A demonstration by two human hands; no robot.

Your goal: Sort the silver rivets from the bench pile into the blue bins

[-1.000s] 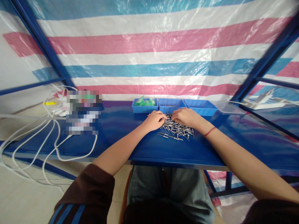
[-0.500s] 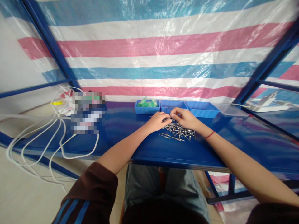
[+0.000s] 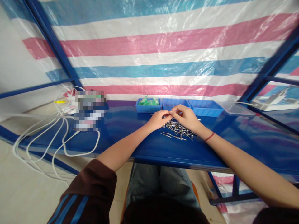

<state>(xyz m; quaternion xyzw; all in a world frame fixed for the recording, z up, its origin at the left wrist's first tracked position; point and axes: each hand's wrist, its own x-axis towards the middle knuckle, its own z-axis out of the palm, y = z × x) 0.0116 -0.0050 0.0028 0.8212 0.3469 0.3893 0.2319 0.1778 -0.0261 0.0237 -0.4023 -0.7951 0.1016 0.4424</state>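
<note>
A loose pile of silvery pop rivets (image 3: 178, 130) lies on the blue table, several of them apart at its near left side. Over the far part of the pile, my left hand (image 3: 159, 120) and my right hand (image 3: 184, 117) meet at the fingertips. Thumb and fingers of each are pinched together. Whatever sits between the fingertips is too small and covered to make out. Just behind my hands stands the middle blue bin (image 3: 175, 103), with a few small pieces inside.
Left of the middle bin is a blue bin (image 3: 147, 109) with green plastic bags (image 3: 148, 101). To the right stands another blue bin (image 3: 205, 109), beside a clear plastic lid (image 3: 238, 109). White cables (image 3: 81, 154) loop over the table's left end. A blurred-out patch covers items there.
My left fingertips have come up from the rivets to meet my right fingertips. The view has shifted slightly.
</note>
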